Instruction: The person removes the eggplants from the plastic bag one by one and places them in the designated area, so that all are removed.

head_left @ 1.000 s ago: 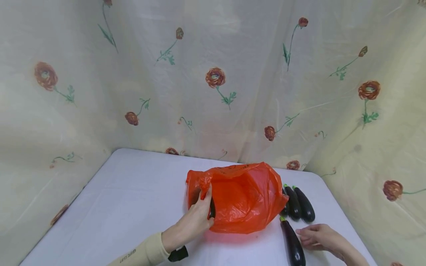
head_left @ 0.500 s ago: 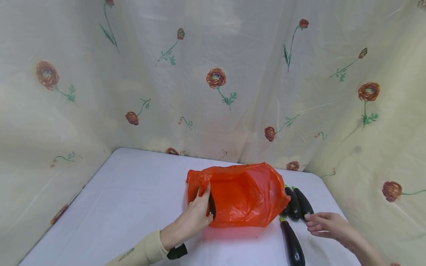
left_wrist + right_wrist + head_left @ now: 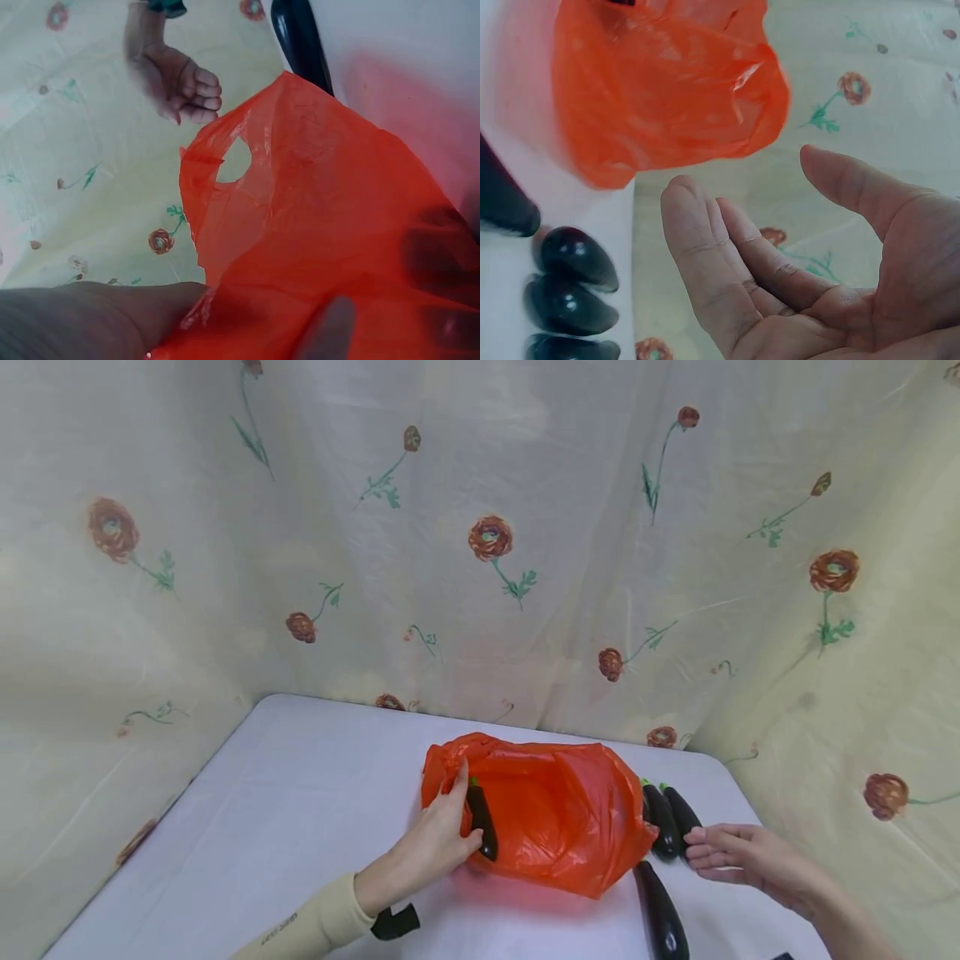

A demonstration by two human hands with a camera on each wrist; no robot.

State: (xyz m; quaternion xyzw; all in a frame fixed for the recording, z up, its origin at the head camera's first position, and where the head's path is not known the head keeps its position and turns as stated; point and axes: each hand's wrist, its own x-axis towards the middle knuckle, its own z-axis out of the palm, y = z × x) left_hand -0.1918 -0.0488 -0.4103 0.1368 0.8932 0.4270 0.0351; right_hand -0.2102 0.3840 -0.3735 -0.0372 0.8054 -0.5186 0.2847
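Note:
My left hand (image 3: 429, 843) pinches the left rim of a red plastic bag (image 3: 555, 802), whose mouth faces me. Just inside the mouth, beside the left thumb, shows a dark purple eggplant (image 3: 483, 823) with a green stem end. To the bag's right, my right hand (image 3: 753, 862) is held with palm turned inward and fingers loosely extended, holding nothing. Its fingertips overlap the far right eggplant (image 3: 678, 806) in the head view. The right wrist view shows the thumb (image 3: 847, 184) spread apart from the fingers (image 3: 705, 240).
Several eggplants (image 3: 574, 300) lie in a row right of the bag, partly behind it. Another eggplant (image 3: 660, 914) lies nearer, pointing at the bag's right corner. The white table (image 3: 300, 793) is enclosed by a flowered curtain (image 3: 420, 543) behind and on both sides.
My right hand has moved up and to the right, from beside the near eggplant. The bag's lower rim has shifted, and more of the eggplant inside its mouth now shows. The left hand keeps its hold.

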